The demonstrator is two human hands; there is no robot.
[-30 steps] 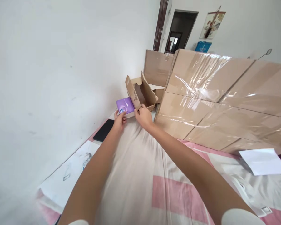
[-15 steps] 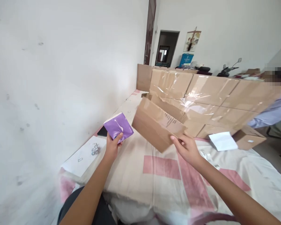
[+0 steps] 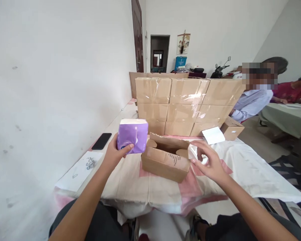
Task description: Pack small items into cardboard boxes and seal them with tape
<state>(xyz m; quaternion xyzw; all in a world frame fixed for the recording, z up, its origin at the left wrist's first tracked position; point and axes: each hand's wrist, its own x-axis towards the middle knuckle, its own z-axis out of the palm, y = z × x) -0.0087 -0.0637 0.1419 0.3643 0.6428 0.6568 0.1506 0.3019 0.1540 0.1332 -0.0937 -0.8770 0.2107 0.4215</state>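
Observation:
My left hand [image 3: 117, 147] grips a purple soft packet [image 3: 134, 135] with a white top edge, thumb across its front, raised above the table. A small cardboard box [image 3: 165, 162] stands on the cloth with its top open and its flaps up. At the box's right end is my right hand [image 3: 207, 159], thumb and fingers curved and apart. White crumpled tissue [image 3: 192, 152] shows in the gap between them; whether the fingers touch it I cannot tell.
A wall of taped cartons [image 3: 182, 95] stands along the table's back. A phone [image 3: 102, 141] and a paper sheet [image 3: 77, 170] lie left. A white folded sheet [image 3: 213, 135] and a closed carton [image 3: 232, 129] are right. Beyond sits a person in a light blue shirt [image 3: 253, 103].
The cardboard box, tilted in my right hand before, now stands on the table, let go. My right hand is beside the white tissue. The purple packet is more upright. The view has turned right.

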